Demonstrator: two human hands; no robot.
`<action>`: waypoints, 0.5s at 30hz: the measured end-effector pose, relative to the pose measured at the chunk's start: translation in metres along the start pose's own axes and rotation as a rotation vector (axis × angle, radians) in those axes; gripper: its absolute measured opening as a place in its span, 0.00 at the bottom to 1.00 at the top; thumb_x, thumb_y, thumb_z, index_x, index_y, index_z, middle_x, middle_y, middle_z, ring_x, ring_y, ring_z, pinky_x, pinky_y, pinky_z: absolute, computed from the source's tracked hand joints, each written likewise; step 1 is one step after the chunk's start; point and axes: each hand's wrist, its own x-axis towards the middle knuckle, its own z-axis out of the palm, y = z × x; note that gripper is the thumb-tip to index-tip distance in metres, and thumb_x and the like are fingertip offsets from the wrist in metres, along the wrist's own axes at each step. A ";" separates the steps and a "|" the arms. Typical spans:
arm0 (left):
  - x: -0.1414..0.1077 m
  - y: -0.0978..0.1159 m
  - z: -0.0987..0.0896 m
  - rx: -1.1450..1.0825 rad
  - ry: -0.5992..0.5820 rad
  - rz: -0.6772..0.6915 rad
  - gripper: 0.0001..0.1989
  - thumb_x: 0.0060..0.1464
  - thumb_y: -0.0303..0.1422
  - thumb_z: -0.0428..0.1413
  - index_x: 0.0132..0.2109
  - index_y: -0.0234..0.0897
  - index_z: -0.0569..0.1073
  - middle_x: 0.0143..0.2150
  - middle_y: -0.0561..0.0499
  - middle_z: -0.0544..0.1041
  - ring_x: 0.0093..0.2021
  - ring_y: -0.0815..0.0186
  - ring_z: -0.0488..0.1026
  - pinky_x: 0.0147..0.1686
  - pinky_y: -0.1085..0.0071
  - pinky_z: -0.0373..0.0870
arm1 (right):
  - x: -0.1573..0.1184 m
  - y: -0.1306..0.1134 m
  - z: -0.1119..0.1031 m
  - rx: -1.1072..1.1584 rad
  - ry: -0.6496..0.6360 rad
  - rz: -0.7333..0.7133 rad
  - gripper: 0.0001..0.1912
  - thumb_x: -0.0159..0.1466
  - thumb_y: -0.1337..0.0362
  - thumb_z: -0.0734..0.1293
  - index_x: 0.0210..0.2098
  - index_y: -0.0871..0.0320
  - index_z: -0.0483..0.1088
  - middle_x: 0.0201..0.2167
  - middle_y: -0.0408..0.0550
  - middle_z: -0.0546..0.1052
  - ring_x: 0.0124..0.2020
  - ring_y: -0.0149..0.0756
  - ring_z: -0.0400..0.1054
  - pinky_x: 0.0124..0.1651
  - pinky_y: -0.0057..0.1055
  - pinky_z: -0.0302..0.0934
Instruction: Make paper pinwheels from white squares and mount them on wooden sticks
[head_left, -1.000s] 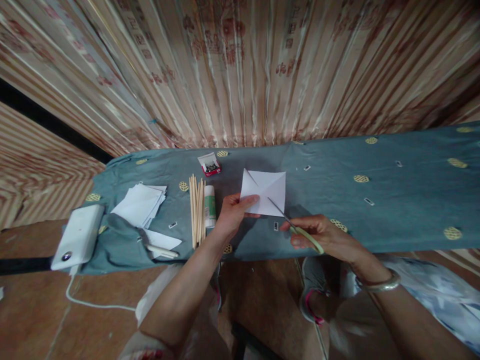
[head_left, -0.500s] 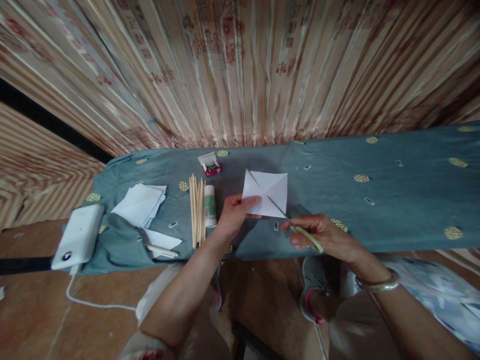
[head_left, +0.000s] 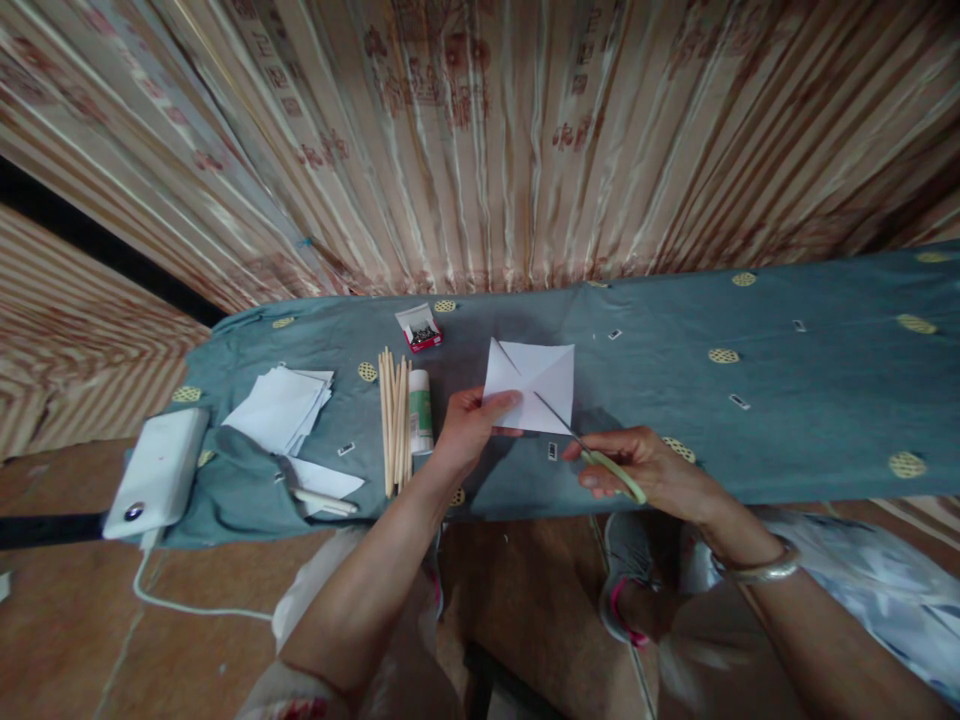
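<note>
Head view: clamping white paper (head_left: 546, 375) over blue-green cloth (head_left: 660, 345) between thumb and fingers of left hand (head_left: 465, 430); gripping scissors (head_left: 609, 467) in right hand (head_left: 646, 466), with blades across paper's near right corner. Barely changed since half a second ago; apparently pausing mid-cut.

White paper (head_left: 534, 372); scissors (head_left: 619, 477) light green at the handle, dark grey at the blade. The cloth (head_left: 652, 370) is muted blue-green, printed with dark-speckled yellow ovals. The sticks (head_left: 394, 420) are pale tan, the tube (head_left: 421, 420) white and green, the box (head_left: 427, 342) red and white. The curtain (head_left: 510, 180) is beige, striped, with reddish-brown motifs.
</note>
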 end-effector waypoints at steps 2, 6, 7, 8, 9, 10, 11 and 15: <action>0.000 0.000 0.000 -0.001 -0.001 -0.002 0.19 0.29 0.39 0.71 0.29 0.31 0.79 0.29 0.47 0.80 0.26 0.66 0.74 0.23 0.73 0.73 | 0.000 0.001 0.000 0.002 -0.003 -0.004 0.24 0.41 0.51 0.79 0.33 0.60 0.78 0.19 0.39 0.72 0.20 0.23 0.63 0.23 0.21 0.59; 0.000 0.001 0.000 -0.005 -0.011 -0.001 0.19 0.29 0.39 0.71 0.30 0.30 0.80 0.29 0.48 0.80 0.27 0.67 0.74 0.23 0.73 0.73 | 0.001 0.001 0.000 -0.001 -0.004 -0.016 0.24 0.41 0.51 0.79 0.33 0.60 0.78 0.18 0.38 0.72 0.19 0.21 0.62 0.24 0.19 0.59; 0.000 0.001 0.000 -0.007 -0.012 0.000 0.19 0.29 0.39 0.71 0.30 0.30 0.80 0.29 0.48 0.80 0.26 0.67 0.74 0.23 0.73 0.73 | 0.001 0.002 -0.001 -0.006 -0.004 -0.022 0.24 0.42 0.51 0.79 0.33 0.60 0.78 0.18 0.38 0.72 0.19 0.21 0.62 0.23 0.19 0.58; 0.000 0.001 0.000 -0.009 -0.011 0.002 0.19 0.30 0.39 0.71 0.29 0.30 0.79 0.29 0.48 0.80 0.26 0.67 0.74 0.22 0.73 0.73 | 0.001 0.002 -0.001 -0.009 -0.002 -0.027 0.24 0.42 0.52 0.79 0.33 0.60 0.78 0.18 0.38 0.72 0.19 0.21 0.62 0.23 0.20 0.58; 0.000 0.001 0.000 -0.011 -0.010 0.003 0.19 0.30 0.39 0.71 0.29 0.30 0.79 0.29 0.48 0.80 0.26 0.67 0.74 0.22 0.73 0.73 | 0.001 0.002 -0.001 -0.010 -0.001 -0.031 0.23 0.42 0.52 0.79 0.33 0.60 0.78 0.18 0.38 0.72 0.19 0.22 0.62 0.23 0.20 0.58; 0.000 0.001 0.000 -0.012 -0.010 0.003 0.19 0.30 0.38 0.71 0.29 0.30 0.79 0.29 0.48 0.80 0.26 0.67 0.74 0.22 0.73 0.72 | 0.001 0.003 -0.001 -0.010 0.000 -0.034 0.23 0.42 0.51 0.79 0.33 0.60 0.78 0.18 0.39 0.72 0.19 0.22 0.62 0.23 0.21 0.59; 0.000 0.000 0.000 -0.013 -0.009 0.003 0.19 0.29 0.39 0.71 0.29 0.30 0.79 0.29 0.48 0.80 0.26 0.67 0.74 0.22 0.73 0.72 | 0.001 0.003 -0.001 -0.009 0.002 -0.035 0.23 0.42 0.51 0.79 0.32 0.60 0.78 0.19 0.39 0.72 0.19 0.23 0.62 0.23 0.21 0.59; 0.001 0.000 0.000 -0.014 -0.005 0.001 0.19 0.29 0.39 0.71 0.29 0.31 0.79 0.28 0.48 0.80 0.26 0.67 0.74 0.22 0.72 0.72 | 0.001 0.003 0.000 -0.016 0.008 -0.038 0.23 0.42 0.51 0.79 0.32 0.60 0.78 0.18 0.39 0.71 0.19 0.23 0.62 0.22 0.21 0.58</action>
